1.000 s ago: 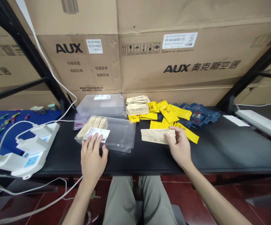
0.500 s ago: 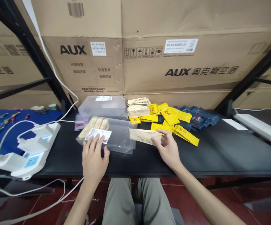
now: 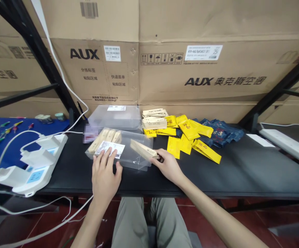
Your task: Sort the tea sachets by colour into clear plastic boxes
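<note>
My left hand (image 3: 105,172) lies flat with its fingers out on the white label (image 3: 110,148) of a clear plastic box (image 3: 129,161). Several cream packets (image 3: 107,136) sit in a row at the left end of that box. Between thumb and fingers my right hand (image 3: 168,165) pinches one more cream packet (image 3: 143,150) by its right end. This packet is tilted, its far end over or inside the right part of the box; which of the two I cannot tell. Behind stands a second clear plastic box (image 3: 113,119) with a label.
Cream packets (image 3: 154,122), yellow packets (image 3: 188,129) and dark blue packets (image 3: 220,131) are heaped at the back. White power strips (image 3: 44,172) with cables are on the left, another power strip (image 3: 286,144) on the right. Cardboard boxes (image 3: 162,79) wall off the back.
My right hand has moved left with the cream packet, which now slants over the right part of the clear box. My left hand stays on the label. The view has shifted slightly.
</note>
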`<state>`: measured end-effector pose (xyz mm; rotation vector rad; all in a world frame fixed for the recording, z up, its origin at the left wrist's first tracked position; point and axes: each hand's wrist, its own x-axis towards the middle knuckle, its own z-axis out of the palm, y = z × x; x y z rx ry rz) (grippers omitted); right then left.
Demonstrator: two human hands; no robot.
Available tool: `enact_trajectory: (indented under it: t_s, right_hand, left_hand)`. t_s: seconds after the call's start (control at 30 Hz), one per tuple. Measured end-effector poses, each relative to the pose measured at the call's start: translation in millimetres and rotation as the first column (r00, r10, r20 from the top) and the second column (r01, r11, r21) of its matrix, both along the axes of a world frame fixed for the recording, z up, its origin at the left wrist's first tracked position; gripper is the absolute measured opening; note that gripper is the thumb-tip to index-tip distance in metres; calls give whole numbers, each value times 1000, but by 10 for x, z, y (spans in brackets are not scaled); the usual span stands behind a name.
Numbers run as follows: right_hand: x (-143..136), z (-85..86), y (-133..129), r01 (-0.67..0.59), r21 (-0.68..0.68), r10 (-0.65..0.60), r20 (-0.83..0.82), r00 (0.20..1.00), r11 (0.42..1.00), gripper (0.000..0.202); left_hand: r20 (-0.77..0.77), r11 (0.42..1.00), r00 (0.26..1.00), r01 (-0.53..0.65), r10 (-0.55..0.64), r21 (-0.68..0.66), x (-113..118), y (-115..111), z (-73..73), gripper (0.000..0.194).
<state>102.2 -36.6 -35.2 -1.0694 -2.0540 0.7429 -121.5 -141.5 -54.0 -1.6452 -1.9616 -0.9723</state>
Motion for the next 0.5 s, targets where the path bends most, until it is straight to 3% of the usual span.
enact_trajectory:
  t_s: [0.13, 0.23, 0.33, 0.5]
  right_hand:
    - [-121, -6, 74, -73, 53, 74, -15, 997, 996, 23]
    - [-223, -34, 171, -162, 168, 163, 7, 987, 972, 29]
    - [-325, -56, 287, -247, 269, 225, 113, 968, 931, 32]
    - [-480, -57, 434, -311, 292, 223, 298, 928, 904, 29]
  left_hand:
    - [-2, 1000, 1000, -1, 1, 1, -4, -1, -5, 43]
    - [8, 1000, 1000, -3, 3, 0, -3, 0, -7, 43]
    - [12, 1000, 1000, 3, -3, 0, -5, 2, -4, 44]
    - [6, 1000, 1000, 3, -3, 4, -5, 1, 5, 45]
